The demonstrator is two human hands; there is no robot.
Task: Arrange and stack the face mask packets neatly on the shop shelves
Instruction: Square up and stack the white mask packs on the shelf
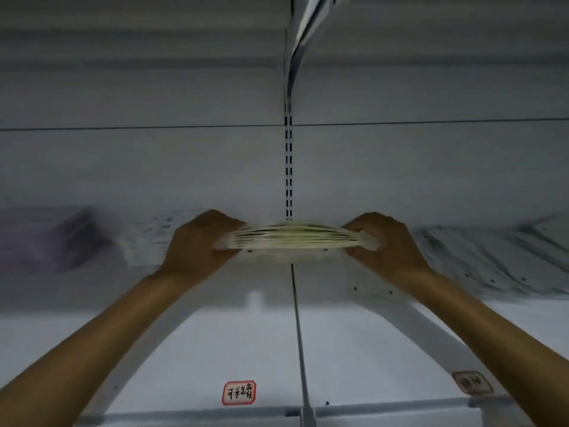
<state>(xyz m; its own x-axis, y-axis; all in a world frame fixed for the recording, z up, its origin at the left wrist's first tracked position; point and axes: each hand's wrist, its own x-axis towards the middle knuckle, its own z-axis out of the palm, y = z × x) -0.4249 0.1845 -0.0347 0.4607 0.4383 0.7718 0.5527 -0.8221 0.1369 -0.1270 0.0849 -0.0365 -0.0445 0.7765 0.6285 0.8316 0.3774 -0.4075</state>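
Setting: a shop aisle. White metal display shelves hang from a slotted upright. Red-bordered handwritten labels on the lower shelf; packet stacks alongside.

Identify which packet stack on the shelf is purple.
The blurred purple stack of packets at far left; the hand-held bundle of packets shows green edges, and the right-hand stack of packets looks white-grey.

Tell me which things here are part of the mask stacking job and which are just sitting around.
Part of the job:
green packet stack, gripped by left hand and right hand
purple packets
white packets
shelf

Just there:
red-bordered label
slotted upright
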